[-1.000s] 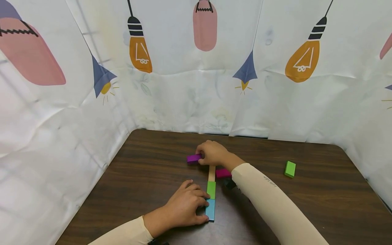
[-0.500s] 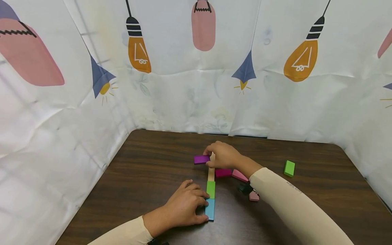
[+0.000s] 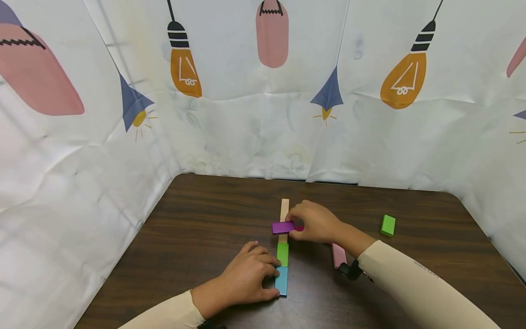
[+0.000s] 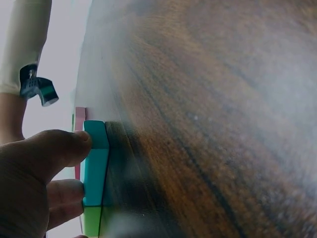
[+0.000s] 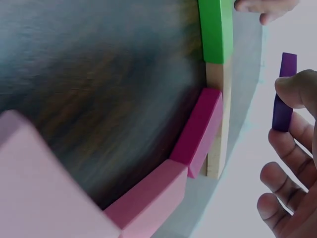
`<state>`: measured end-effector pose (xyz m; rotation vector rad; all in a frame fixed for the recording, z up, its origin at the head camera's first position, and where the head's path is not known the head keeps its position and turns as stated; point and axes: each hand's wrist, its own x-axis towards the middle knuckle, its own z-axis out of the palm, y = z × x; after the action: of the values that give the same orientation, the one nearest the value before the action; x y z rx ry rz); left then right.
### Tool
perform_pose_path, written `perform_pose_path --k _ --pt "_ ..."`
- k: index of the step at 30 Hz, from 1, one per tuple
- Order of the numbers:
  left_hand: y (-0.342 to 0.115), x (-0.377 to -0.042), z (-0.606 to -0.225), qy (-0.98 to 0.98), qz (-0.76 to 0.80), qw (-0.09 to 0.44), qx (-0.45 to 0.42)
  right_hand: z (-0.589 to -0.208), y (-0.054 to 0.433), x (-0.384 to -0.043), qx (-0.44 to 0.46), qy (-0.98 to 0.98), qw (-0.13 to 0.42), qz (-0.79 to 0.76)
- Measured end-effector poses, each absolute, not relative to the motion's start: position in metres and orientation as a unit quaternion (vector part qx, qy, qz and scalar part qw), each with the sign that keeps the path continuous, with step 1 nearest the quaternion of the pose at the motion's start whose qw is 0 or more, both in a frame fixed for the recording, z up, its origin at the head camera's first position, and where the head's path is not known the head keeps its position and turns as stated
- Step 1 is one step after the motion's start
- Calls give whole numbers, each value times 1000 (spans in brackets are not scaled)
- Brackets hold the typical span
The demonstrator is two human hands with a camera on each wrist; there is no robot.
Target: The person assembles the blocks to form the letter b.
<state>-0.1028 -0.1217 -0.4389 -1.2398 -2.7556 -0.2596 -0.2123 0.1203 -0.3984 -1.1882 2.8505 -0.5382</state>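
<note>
Above a line of blocks, my right hand [image 3: 314, 221] pinches a purple block [image 3: 281, 228] between thumb and fingers. In the right wrist view that purple block [image 5: 285, 91] hangs off the table. The line runs away from me: a blue block [image 3: 281, 281], a green block [image 3: 282, 254], then light wooden blocks [image 3: 285, 209], partly covered by the purple one. My left hand [image 3: 248, 276] rests at the blue block's left side, thumb near its closer end and fingertips along its side. A magenta block [image 5: 200, 129] lies slanted against the wooden part, mostly hidden by my right hand in the head view.
Pink blocks [image 5: 153, 196] continue from the magenta one in a curve; one pink block [image 3: 339, 255] shows beside the right wrist. Another green block [image 3: 388, 225] lies apart at the right on the brown wooden table [image 3: 197, 219]. A printed white curtain [image 3: 246, 132] hangs behind.
My right hand has carried the purple block right and toward me, from left of the line to over its wooden part. My left hand has stayed in place.
</note>
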Motion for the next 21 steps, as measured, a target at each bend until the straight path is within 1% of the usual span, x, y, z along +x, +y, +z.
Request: perform_pose_path --k 4,15,21 --pt "-122 -103 -438 -908 -85 53 -406 -400 132 -206 -382 909 -7 -164" --pt "-122 -102 -439 -908 -86 55 -405 -405 160 -182 -384 907 -4 -171" --pt "-121 -103 -439 -909 -85 53 -405 -412 169 -174 -394 906 -13 -157"
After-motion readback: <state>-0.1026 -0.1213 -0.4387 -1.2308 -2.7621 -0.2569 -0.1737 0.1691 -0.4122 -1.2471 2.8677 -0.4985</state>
